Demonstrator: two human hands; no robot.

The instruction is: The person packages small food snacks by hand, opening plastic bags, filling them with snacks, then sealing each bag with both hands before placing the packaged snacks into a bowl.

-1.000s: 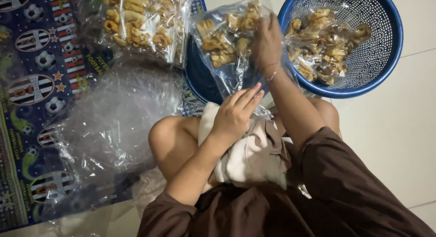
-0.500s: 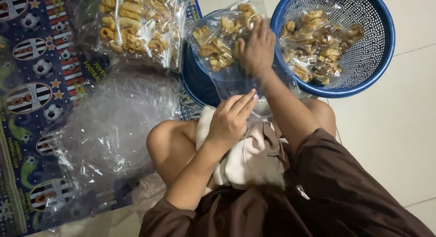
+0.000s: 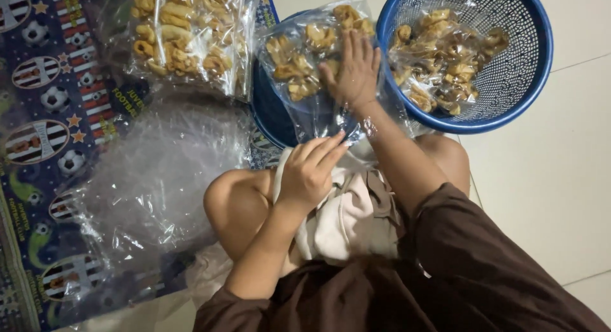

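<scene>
Clear plastic, thin and crinkly, is what you have under both hands; the snack bag [image 3: 312, 71] sits at upper centre of the frame, lying over a dark blue bowl [image 3: 270, 112]; your right hand [image 3: 354, 70] lies flat on it, fingers spread wide and pressing rather than gripping; your left hand [image 3: 310, 173] is lower, at centre frame, fingers drawn narrow together and pointing at the bag's bottom edge, though I cannot tell whether they pinch the film or only touch it. I'd judge this bag light, soft and slippery, with brittle fried pieces inside that would crack under a hard squeeze; take it by the empty film at the lower edge, not across the filled part. At upper right a blue mesh basket [image 3: 528, 84] holds more filled bags; at upper left another packed bag [image 3: 184, 33] rests on the patterned mat [image 3: 44, 116]; a heap of empty clear bags [image 3: 159, 179] lies at left centre, just beside your knee.
</scene>
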